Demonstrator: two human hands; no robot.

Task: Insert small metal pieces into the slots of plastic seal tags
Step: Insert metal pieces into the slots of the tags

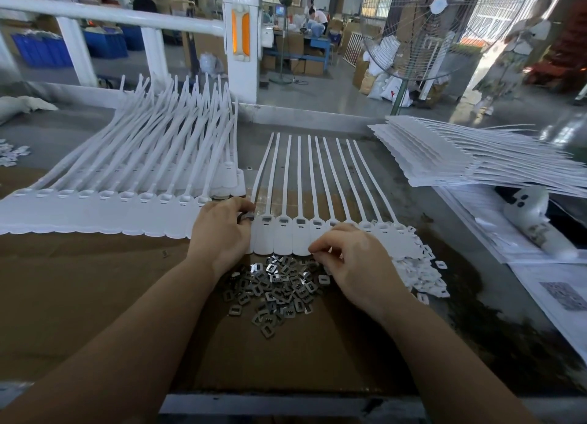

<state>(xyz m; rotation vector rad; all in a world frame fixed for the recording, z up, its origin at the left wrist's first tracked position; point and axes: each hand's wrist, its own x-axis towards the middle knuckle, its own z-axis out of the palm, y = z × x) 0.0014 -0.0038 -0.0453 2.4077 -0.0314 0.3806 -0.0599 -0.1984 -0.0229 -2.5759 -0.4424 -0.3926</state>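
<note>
Head view, left hand (219, 233) pinching tag strip (286, 236) edge, right hand (349, 258) fingers curled, grasp unclear

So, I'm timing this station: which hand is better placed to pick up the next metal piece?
The right hand. It hovers directly over the pile of metal pieces, fingertips curled at its edge. The left hand sits at the leftmost tag of the row of seal tags.

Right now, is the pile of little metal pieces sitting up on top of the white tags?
No, the metal pieces lie on the brown cardboard below the row of white tags, between the two hands.
</note>
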